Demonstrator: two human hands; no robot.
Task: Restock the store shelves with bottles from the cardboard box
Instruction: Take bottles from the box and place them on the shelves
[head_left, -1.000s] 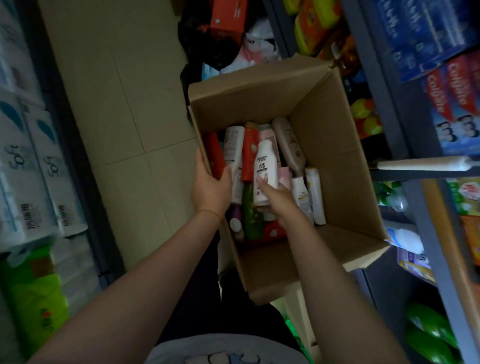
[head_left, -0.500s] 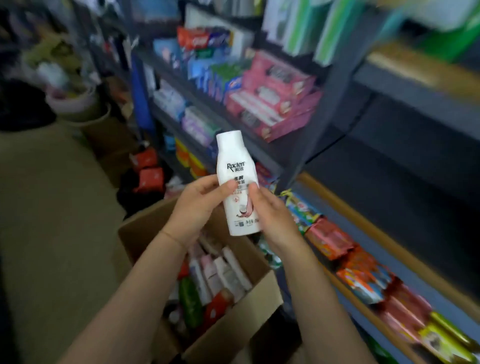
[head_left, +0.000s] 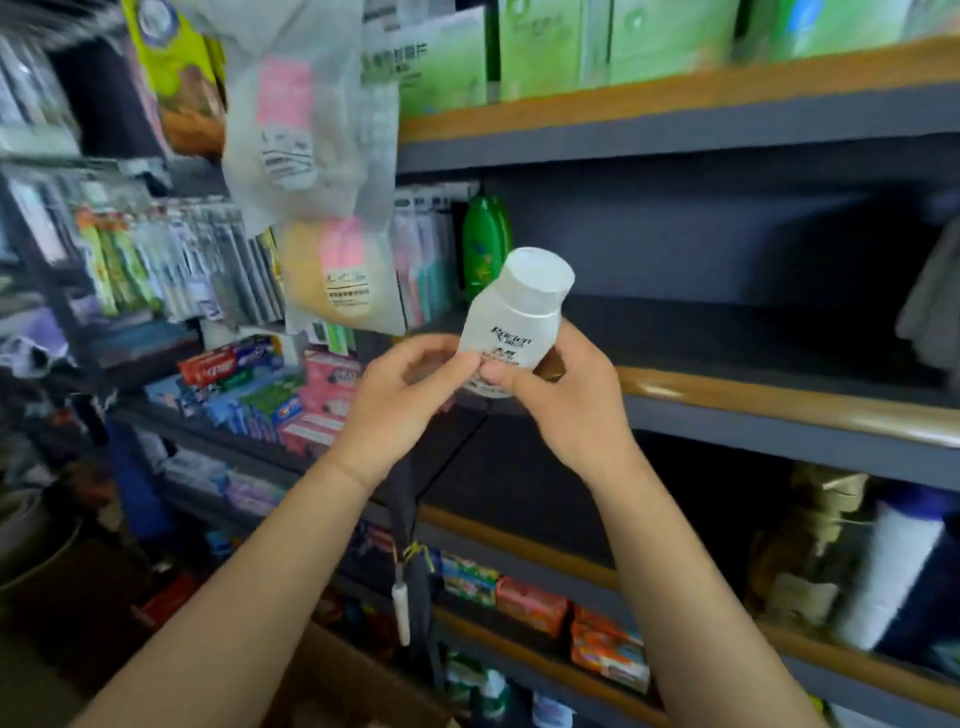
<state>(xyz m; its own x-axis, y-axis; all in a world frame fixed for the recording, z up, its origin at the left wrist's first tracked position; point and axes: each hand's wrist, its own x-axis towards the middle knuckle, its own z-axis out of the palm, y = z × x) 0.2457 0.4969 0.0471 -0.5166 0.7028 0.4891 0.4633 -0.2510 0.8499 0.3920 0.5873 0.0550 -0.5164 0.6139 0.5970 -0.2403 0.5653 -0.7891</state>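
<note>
White bottle (head_left: 514, 325) between both hands (head_left: 483, 400)

White bottle against dark grey shelving

The shampoo bottle (head_left: 511, 322) is white with black lettering; behind it stands a green bottle (head_left: 485, 244). The shelf (head_left: 779, 400) is dark grey, edged in tan wood; the boxes (head_left: 561, 47) above are pale green.

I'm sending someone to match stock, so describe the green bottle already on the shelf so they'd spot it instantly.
Find the dark, mostly bare shelf with the wooden front edge, at hand height. At its far left end, beside the hanging toothbrush packs, stands the green bottle. It is the only bottle there, upright and bright green.
</note>
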